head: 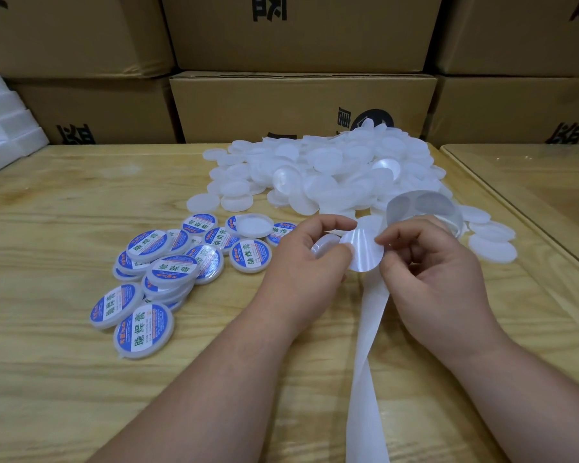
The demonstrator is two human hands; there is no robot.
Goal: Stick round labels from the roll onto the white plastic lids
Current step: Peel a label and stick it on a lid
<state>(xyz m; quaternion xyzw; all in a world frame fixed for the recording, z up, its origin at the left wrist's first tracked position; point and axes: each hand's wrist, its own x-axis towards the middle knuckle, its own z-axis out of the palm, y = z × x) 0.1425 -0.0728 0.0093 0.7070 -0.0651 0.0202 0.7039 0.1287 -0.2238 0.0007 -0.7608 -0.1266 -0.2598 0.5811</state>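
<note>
Both hands are held close together above the light wooden bench [81, 379], near its middle. The left hand [306, 262] has its fingers curled around a plain white plastic lid [325, 244], of which only a small part shows between the thumb and the fingers. The right hand [428, 279] pinches the edge of a round label [365, 250], seen from its pale glossy back, between thumb and forefinger. The label stands just beside the lid in the left hand; I cannot tell if it touches the lid.

A long strip of white backing paper [368, 362] hangs from below the label toward the near edge of the bench. The roll of labels [425, 208] lies just behind the right hand, partly on the heap.

Behind the hands is a large heap of plain white plastic lids [331, 168]. To the left of the hands lies a group of lids with blue and white printed labels [168, 262], some piled on each other. Brown cardboard boxes [298, 105] are stacked along the far side, and white foam blocks [4, 128] stand at the far left.
</note>
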